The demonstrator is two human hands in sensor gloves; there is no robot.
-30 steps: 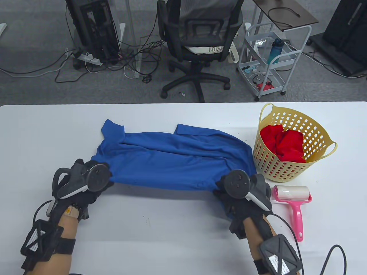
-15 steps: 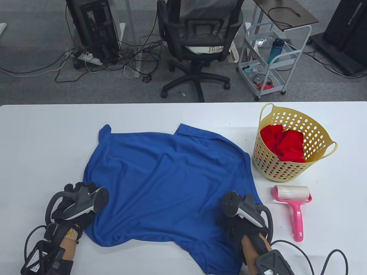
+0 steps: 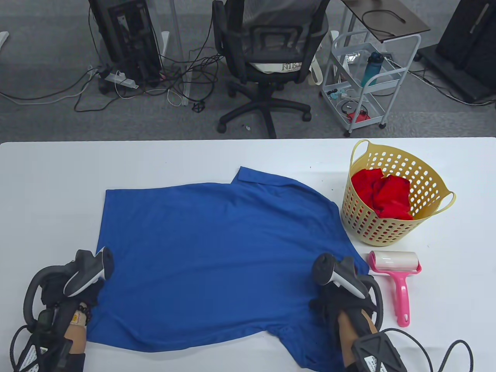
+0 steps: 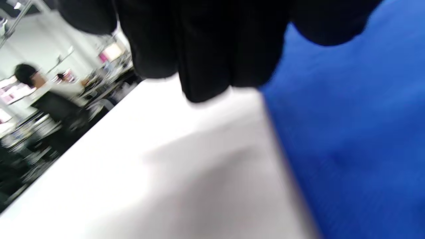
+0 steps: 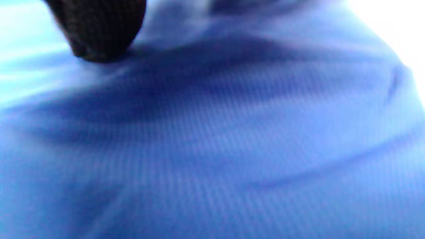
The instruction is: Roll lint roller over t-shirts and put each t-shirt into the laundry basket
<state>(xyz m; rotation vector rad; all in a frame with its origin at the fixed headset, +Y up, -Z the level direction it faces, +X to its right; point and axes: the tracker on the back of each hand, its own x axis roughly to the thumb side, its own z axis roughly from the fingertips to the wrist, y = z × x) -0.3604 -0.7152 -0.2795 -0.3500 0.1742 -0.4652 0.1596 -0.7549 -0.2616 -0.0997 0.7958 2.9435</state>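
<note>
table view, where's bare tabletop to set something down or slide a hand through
Bare table lies left of the blue t-shirt, along the far edge behind it, and right of the yellow laundry basket and pink lint roller. It is crowded where the shirt's right edge meets the basket, the roller and the right hand.

Blue t-shirt (image 3: 217, 248): matt fine-ribbed knit cloth. My table (image 3: 58, 174): smooth white. Laundry basket (image 3: 391, 228): perforated yellow plastic. Lint roller (image 3: 395, 279): pink plastic, paper roll.

"NIK" (partly hidden) on chair (image 3: 267, 46)
</note>
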